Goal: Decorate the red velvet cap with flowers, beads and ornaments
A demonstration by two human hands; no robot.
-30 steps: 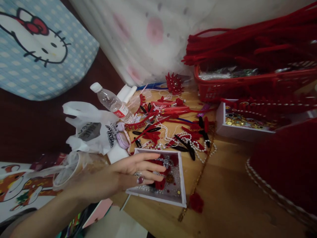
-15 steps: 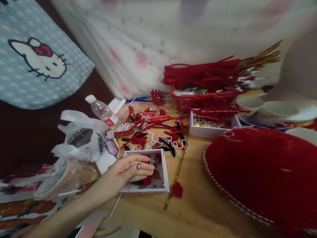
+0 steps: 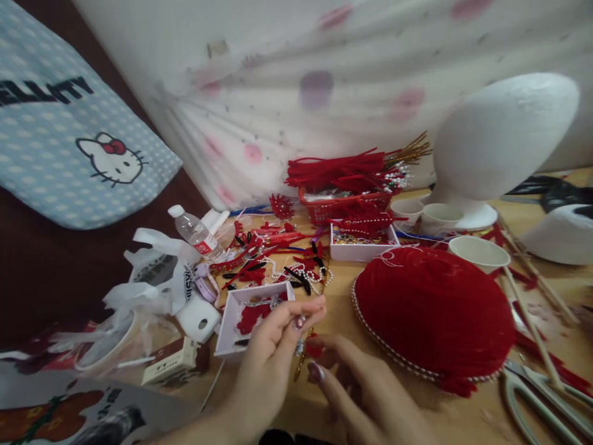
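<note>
My left hand is raised in front of the white box, thumb and fingers pinched together. A small silvery bit shows beneath its fingers; whether it is a held piece or a ring is unclear. My right hand is close by on the right, thumb and forefinger apart. Between the hands, a red flower shows by a gold strip; contact with the right fingertips cannot be made out. Red pieces and silver beading lie in the box, partly covered by my left hand.
A red dome-shaped piece with a beaded edge sits right, by scissors. Behind are a box of small trinkets, a red basket, paper cups and a white mannequin head. A bottle and plastic bags stand left.
My left hand has come out of the white box toward the right, its fingers now pinched. My right hand has entered the view. The camera has turned right, showing the mannequin head and scissors.
</note>
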